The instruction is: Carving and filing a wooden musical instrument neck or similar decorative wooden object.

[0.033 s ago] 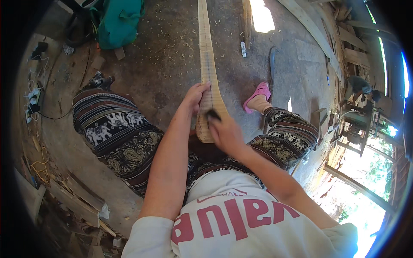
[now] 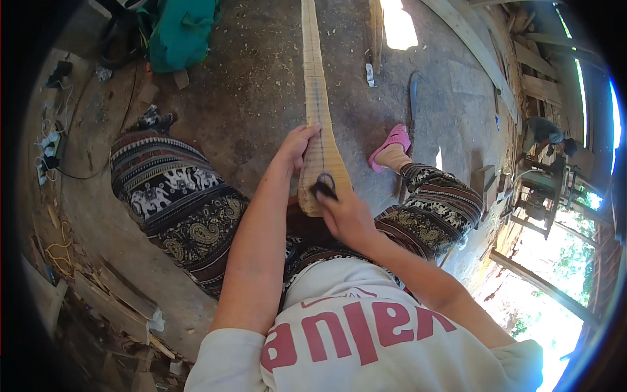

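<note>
A long pale wooden piece, narrow at the far end and wide and rounded near me, runs away from my lap. Along its middle is a dark streak, and fine lines cross its surface. My left hand grips its left edge where it widens, thumb on top, the other fingers partly hidden. Over the wide end, my right hand pinches a small black object with a thin dark loop against the wood. Its exact kind is blurred and cannot be made out.
A long dark blade lies on the floor beyond my pink shoe. At the far left is a green bag; cords and plugs lie at the left. Another person bends at the far right, near a wooden frame.
My right hand and the black object have shifted slightly toward me over the wide end. A loop now shows above the black object. My left hand stays in place.
</note>
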A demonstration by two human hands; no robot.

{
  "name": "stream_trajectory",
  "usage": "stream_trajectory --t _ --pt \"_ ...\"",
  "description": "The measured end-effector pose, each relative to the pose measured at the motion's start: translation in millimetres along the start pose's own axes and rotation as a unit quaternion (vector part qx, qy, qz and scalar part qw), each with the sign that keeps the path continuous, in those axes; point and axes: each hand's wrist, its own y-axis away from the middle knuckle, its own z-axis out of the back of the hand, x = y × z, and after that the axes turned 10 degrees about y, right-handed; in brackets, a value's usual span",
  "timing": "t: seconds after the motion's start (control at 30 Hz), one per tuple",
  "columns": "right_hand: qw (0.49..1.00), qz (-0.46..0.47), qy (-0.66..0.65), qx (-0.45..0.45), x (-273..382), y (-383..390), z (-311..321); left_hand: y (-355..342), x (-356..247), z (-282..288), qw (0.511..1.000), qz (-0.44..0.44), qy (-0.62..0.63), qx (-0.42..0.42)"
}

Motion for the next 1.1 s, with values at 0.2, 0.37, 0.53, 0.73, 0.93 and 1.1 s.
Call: stream_trajectory --t 0.2,0.37,0.53,0.73,0.93,1.1 --pt "0.997 -0.068 0.040 -0.025 -22.4 -47.3 -3.7 5.3 2.1 -29.9 0.999 -0.012 -0.037 -0.017" --pt "0.999 -0.035 0.038 -0.005 -1.3 -9.1 8.0 -4.3 12.0 -6.4 0.999 -0.026 0.004 -0.027" --pt "0.999 -0.044 0.018 -0.018 -7.3 -24.3 3.7 8.3 10.2 -16.4 0.999 -0.031 0.010 -0.017" --pt "0.999 -0.027 0.012 -0.033 -6.1 -22.9 -0.5 -5.3 8.8 -7.5 0.999 -0.025 0.010 -0.018" --pt "0.998 -0.044 0.015 -0.043 -6.0 -24.0 -1.8 1.8 2.2 -25.2 0.997 -0.057 0.040 -0.044" --pt "0.992 -0.116 0.027 -0.033 -38.4 -90.0 -10.2 -15.5 0.5 -1.1 0.998 -0.054 0.002 -0.034"
